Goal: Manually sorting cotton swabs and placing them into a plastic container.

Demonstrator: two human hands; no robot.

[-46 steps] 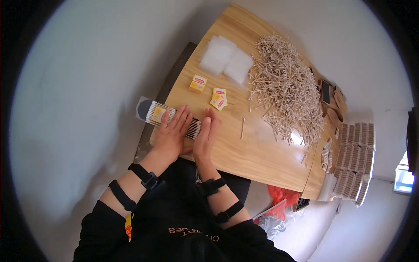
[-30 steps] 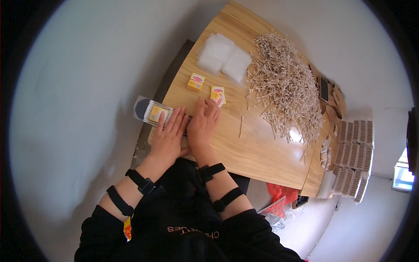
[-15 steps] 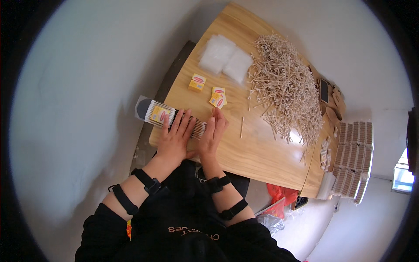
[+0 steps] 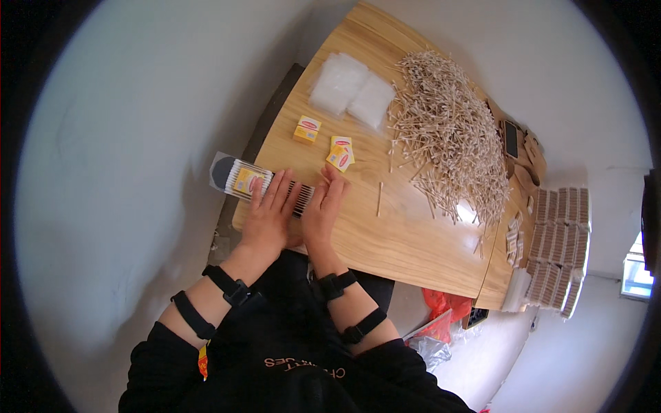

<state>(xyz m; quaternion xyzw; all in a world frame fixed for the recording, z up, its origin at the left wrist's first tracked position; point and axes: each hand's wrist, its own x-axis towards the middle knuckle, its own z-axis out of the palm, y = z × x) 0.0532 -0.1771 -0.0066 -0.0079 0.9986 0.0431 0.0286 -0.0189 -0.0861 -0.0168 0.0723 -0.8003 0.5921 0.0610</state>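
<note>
A row of cotton swabs lies at the table's left edge, its white tips reaching into a clear plastic bag. On top of the swabs rests a yellow and white card. My left hand lies flat over the row with its fingers stretched out, covering part of the card. A dark slotted strip shows beneath and beside these fingers, with swab sticks along it. My right hand stands on edge at the row's right end, fingers extended and the palm side against the swab ends.
Beyond my hands are a small yellow box and loose yellow cards. Clear bags lie farther back. A large heap of cotton swabs covers the right side, with a single swab nearer. Stacked swab packs stand far right.
My right hand has moved slightly left against the swab ends, and less of the swabs shows between my hands. My left hand stays over the row.
</note>
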